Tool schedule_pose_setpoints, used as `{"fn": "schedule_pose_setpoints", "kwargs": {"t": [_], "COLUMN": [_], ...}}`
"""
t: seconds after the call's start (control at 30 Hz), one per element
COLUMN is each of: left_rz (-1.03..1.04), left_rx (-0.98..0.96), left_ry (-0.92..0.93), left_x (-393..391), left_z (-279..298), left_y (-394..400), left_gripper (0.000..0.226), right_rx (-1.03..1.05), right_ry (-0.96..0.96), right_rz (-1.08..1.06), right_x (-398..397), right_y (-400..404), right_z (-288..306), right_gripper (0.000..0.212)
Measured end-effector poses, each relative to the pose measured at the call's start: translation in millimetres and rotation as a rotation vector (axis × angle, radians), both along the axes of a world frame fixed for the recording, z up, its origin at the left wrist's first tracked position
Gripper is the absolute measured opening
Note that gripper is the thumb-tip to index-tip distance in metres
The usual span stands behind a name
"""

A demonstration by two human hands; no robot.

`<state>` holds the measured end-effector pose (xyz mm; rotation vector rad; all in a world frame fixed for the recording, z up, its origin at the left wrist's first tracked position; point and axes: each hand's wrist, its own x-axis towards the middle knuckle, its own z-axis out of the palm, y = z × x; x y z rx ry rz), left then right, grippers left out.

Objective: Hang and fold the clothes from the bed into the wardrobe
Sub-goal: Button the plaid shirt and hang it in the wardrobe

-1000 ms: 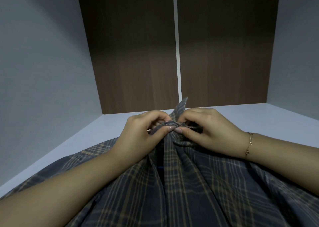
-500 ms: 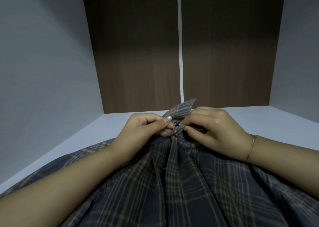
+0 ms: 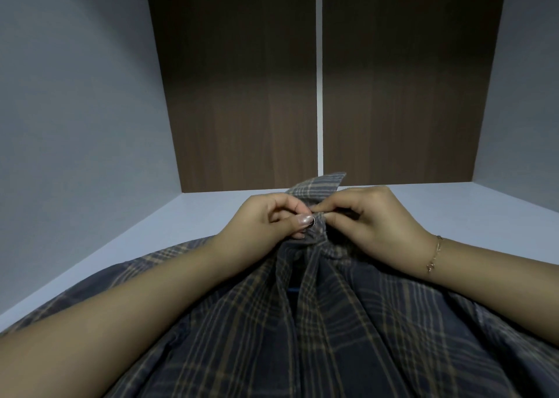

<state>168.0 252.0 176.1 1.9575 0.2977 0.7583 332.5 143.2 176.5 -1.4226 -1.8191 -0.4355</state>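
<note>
A dark blue plaid shirt with tan stripes fills the lower half of the view, its collar pointing up in the middle. My left hand pinches the left side of the neck opening, where a small button shows beside the thumb nail. My right hand pinches the right side of the same opening, fingertips meeting those of the left hand. A bit of blue shows in the gap under the placket; what it is I cannot tell.
The shirt lies inside a wardrobe compartment with a pale shelf floor, grey side walls and a dark wood back panel split by a white seam. A thin bracelet hangs on the right wrist.
Both hands stay at the collar while their fingers shift. The button came into full view half a second ago; now the left thumb partly covers it. The collar tip stands a little higher.
</note>
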Motion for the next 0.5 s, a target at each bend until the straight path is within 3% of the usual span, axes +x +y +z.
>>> {"fn": "schedule_pose_setpoints", "kwargs": {"t": [0.13, 0.2, 0.3, 0.37, 0.5], "left_rz": [0.267, 0.287, 0.201, 0.189, 0.165], "left_rx": [0.311, 0.209, 0.128, 0.117, 0.018], "left_ry": [0.157, 0.304, 0.552, 0.584, 0.503], "left_x": [0.2, -7.8, -22.9, -29.4, -40.3], "left_z": [18.5, 29.5, 35.0, 30.9, 22.2], "left_y": [-6.0, -11.1, -26.0, -33.6, -35.2], "left_gripper": [0.017, 0.027, 0.023, 0.015, 0.012], "right_rx": [-0.092, -0.158, -0.269, -0.304, -0.273], "right_ry": [0.144, 0.141, 0.108, 0.075, 0.016], "right_rz": [-0.051, -0.088, -0.123, -0.142, -0.247], "right_x": [11.0, 15.6, 13.0, 5.6, -11.0], "right_y": [12.7, 17.0, 19.8, 19.2, 6.5], "right_z": [6.8, 10.3, 14.6, 19.7, 35.3], "right_gripper": [0.008, 0.008, 0.004, 0.006, 0.041]}}
